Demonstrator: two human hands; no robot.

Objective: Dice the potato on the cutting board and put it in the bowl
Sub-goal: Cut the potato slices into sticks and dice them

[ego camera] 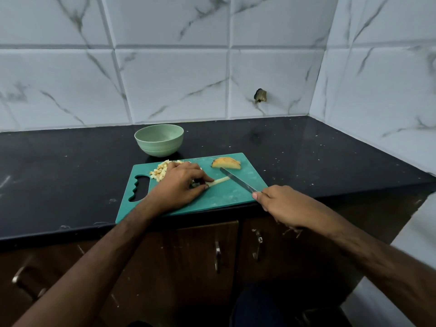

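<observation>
The left hand [179, 185] pinned a pale potato strip [218, 181] on the green plastic cutting board [224, 199], steadying it for dicing; the right hand [280, 206] gripped a steel knife [238, 180] just beyond its fingertips.

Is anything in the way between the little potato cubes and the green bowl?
Nothing visible. The pile of pale diced potato cubes sits at the green plastic cutting board's far edge, with only bare black countertop before the round pale-green bowl.

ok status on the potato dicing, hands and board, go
Left hand pins potato strip on cutting board. Right hand grips knife, blade beside strip. Diced pile and potato wedge on board; bowl looks empty. Nothing blocking.
</observation>
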